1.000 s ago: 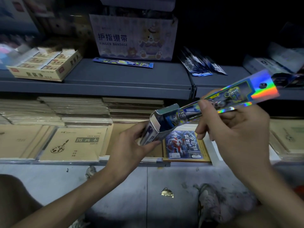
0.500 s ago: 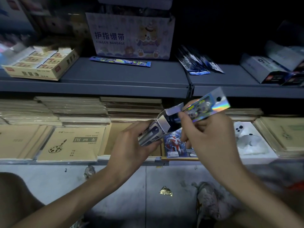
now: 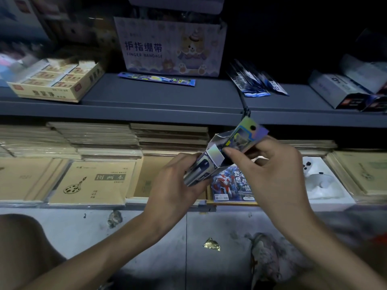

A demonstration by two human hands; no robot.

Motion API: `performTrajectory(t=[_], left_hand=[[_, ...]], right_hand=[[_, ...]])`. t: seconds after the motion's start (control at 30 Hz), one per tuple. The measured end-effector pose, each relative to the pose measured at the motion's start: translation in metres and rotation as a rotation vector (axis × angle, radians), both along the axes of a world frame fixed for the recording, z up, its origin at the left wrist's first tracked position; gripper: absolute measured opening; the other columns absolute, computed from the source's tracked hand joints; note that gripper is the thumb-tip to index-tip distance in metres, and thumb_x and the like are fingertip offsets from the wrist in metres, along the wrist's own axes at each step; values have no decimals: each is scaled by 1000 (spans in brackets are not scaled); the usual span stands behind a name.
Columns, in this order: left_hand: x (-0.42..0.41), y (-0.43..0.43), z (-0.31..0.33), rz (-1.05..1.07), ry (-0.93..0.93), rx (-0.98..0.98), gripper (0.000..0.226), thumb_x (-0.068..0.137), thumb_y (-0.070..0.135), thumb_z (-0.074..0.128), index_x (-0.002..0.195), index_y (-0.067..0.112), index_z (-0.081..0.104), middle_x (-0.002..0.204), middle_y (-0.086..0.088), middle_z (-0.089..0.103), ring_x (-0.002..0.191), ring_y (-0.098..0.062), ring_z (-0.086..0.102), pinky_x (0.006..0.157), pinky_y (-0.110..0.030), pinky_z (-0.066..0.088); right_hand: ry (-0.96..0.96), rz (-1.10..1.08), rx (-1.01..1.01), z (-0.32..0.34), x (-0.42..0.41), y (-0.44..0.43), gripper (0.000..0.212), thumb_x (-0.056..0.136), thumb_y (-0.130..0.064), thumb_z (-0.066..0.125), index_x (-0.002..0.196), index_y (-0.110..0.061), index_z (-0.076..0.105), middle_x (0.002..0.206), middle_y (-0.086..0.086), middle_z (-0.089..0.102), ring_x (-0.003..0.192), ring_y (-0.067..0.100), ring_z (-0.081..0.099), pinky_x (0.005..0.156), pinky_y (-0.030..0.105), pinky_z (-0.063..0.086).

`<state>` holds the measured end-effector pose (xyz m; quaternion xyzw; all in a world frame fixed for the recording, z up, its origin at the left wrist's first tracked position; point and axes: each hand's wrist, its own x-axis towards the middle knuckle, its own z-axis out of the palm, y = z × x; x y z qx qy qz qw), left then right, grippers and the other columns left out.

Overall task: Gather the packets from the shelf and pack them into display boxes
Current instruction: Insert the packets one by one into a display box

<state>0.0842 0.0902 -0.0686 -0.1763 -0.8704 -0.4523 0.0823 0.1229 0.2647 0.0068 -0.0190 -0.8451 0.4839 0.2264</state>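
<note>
My left hand (image 3: 176,181) grips a small open display box (image 3: 204,166) with a shiny flap, tilted up to the right. My right hand (image 3: 270,170) pinches a holographic packet (image 3: 245,137) whose lower part is inside the box mouth; only its top end with the hang hole sticks out. One long blue packet (image 3: 156,78) lies flat on the grey shelf (image 3: 163,101). A fan of several dark blue packets (image 3: 254,82) lies further right on the same shelf.
A finger bandage carton (image 3: 171,45) stands at the shelf's back, a yellow box (image 3: 58,80) at left, grey boxes (image 3: 345,91) at right. Below are stacked tan sketchbooks (image 3: 94,178), a colourful booklet (image 3: 230,185), a white item (image 3: 322,181). A foil scrap (image 3: 211,244) lies on the floor.
My right hand has pushed the holographic packet down and left into the box; far less of it sticks out now. The left hand keeps its hold on the box.
</note>
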Motion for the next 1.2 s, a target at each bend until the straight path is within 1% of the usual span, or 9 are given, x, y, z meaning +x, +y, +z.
performTrajectory(t=[0.13, 0.27, 0.43, 0.6, 0.73, 0.87, 0.93, 1.03, 1.2], left_hand=[[2, 1, 0, -5, 12, -9, 33, 82, 36, 83, 112, 28, 71, 99, 14, 66, 91, -7, 62, 74, -35, 55], [-3, 1, -1, -11, -9, -8, 36, 82, 37, 84, 114, 29, 71, 100, 15, 66, 93, -6, 63, 75, -35, 56], [-4, 0, 0, 1, 14, -19, 36, 83, 35, 84, 116, 30, 70, 103, 15, 67, 94, -5, 63, 75, -33, 55], [0, 4, 3, 16, 57, -32, 32, 85, 34, 82, 114, 29, 69, 101, 14, 64, 89, -6, 60, 72, -35, 55], [0, 5, 5, 30, 60, -20, 33, 86, 33, 82, 115, 32, 67, 103, 15, 65, 90, -5, 60, 72, -30, 53], [0, 6, 5, 34, 53, -27, 28, 86, 33, 82, 109, 31, 66, 98, 17, 62, 86, -5, 60, 70, -26, 52], [0, 6, 5, 35, 56, -29, 29, 85, 30, 83, 107, 31, 65, 97, 17, 61, 85, -5, 59, 67, -22, 50], [-2, 4, 5, 33, 55, -33, 29, 84, 28, 84, 104, 29, 65, 97, 15, 62, 85, -8, 60, 69, -29, 53], [-7, 7, 7, 30, 51, -31, 33, 85, 36, 83, 115, 31, 68, 103, 14, 65, 90, -8, 63, 76, -36, 58]], right_hand=[[-72, -25, 89, -1, -5, 3, 31, 81, -19, 87, 62, -34, 68, 65, -8, 63, 62, 3, 60, 53, 13, 41], [-160, 21, -13, 7, -5, 9, 12, 82, -24, 87, 75, -19, 78, 65, -5, 74, 56, 15, 67, 54, 33, 52], [-104, 48, -215, 12, -2, 8, 15, 85, -7, 83, 81, -20, 77, 70, -6, 76, 51, 5, 65, 53, 17, 49], [-90, -9, -11, 2, -7, 8, 14, 83, -16, 85, 73, -15, 76, 70, -3, 65, 58, 3, 57, 56, 17, 41], [-122, 44, 23, -1, -11, 9, 20, 86, -15, 83, 70, -24, 75, 77, -6, 49, 68, 1, 52, 62, 10, 35], [-222, 85, 134, -3, -9, 8, 27, 95, -25, 73, 69, -18, 76, 87, -2, 48, 78, 8, 53, 68, 26, 42], [-290, 83, 175, -2, -6, 5, 39, 96, -23, 65, 59, -12, 64, 89, -2, 44, 81, 11, 52, 74, 36, 44], [-330, 85, 193, 2, 0, 0, 42, 92, -28, 58, 51, -17, 51, 91, -2, 41, 82, 11, 50, 76, 35, 42], [-150, -56, 281, 3, 6, -2, 25, 94, -35, 67, 75, -22, 76, 87, -6, 48, 79, 9, 54, 66, 30, 43]])
